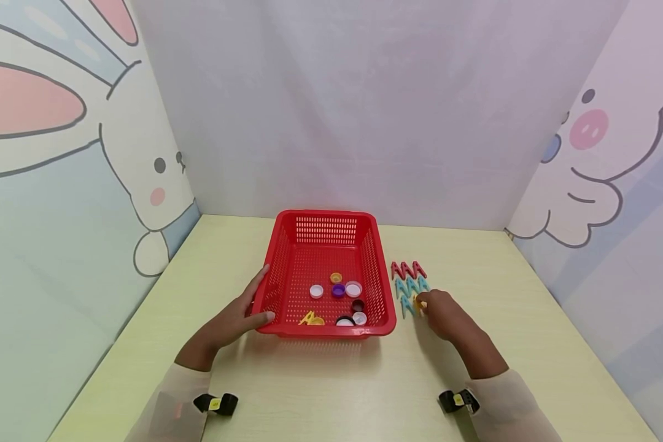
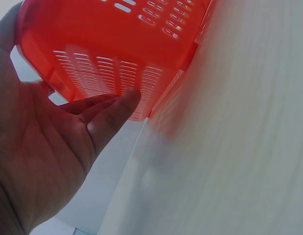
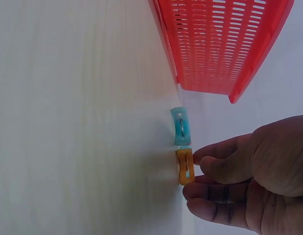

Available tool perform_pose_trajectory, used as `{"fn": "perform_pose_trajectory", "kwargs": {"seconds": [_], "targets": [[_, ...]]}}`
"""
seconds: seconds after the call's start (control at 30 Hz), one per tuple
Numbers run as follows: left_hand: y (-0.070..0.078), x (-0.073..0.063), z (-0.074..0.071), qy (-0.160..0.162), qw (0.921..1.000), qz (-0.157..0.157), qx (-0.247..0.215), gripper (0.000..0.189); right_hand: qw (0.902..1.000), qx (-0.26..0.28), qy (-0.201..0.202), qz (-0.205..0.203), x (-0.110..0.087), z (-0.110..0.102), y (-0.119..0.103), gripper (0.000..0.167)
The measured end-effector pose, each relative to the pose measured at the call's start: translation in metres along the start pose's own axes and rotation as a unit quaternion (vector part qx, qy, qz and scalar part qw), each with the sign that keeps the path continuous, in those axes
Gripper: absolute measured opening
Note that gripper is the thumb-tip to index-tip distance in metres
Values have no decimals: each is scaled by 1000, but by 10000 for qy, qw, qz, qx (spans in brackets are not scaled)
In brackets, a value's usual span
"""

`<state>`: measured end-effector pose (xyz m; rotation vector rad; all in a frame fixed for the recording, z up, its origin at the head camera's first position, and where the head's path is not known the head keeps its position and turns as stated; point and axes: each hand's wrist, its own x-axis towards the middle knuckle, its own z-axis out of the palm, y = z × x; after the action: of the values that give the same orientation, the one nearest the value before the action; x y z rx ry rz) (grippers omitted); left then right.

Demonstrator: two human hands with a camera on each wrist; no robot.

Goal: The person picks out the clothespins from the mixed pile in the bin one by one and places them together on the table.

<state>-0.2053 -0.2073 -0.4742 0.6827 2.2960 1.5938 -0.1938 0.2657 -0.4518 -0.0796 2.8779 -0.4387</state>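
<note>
On the table stands a red plastic basket (image 1: 331, 331). My left hand (image 1: 229, 320) grips its near left corner, thumb over the rim and fingers along the outside wall. To the right of the basket, my right hand (image 1: 444, 314) pinches a yellow clothespin (image 3: 186, 167) at table height. Just left of it is a blue clothespin (image 1: 406, 306). Behind these lie a row of blue clothespins (image 1: 411, 286) and a row of red clothespins (image 1: 407, 270). Inside the basket, a yellow clothespin (image 1: 307, 317) lies near the front wall.
Several bottle caps lie in the basket too, among them a purple cap (image 1: 338, 290), a white cap (image 1: 316, 291) and a dark brown cap (image 1: 358, 305). The pale wooden table (image 1: 320, 393) meets a plain back wall (image 1: 342, 123) and printed side walls.
</note>
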Motion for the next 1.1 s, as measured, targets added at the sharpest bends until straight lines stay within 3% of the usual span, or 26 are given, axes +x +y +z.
{"fn": "perform_pose_trajectory", "kwargs": {"seconds": [0.7,1.1], "targets": [[-3,1,0,12,10000,-40,-14,118,9999,58,110,-12,-2,-4,0,39],[-3,1,0,32,10000,30,19,118,9967,-72,798,-103,-10,-12,-12,45]]}}
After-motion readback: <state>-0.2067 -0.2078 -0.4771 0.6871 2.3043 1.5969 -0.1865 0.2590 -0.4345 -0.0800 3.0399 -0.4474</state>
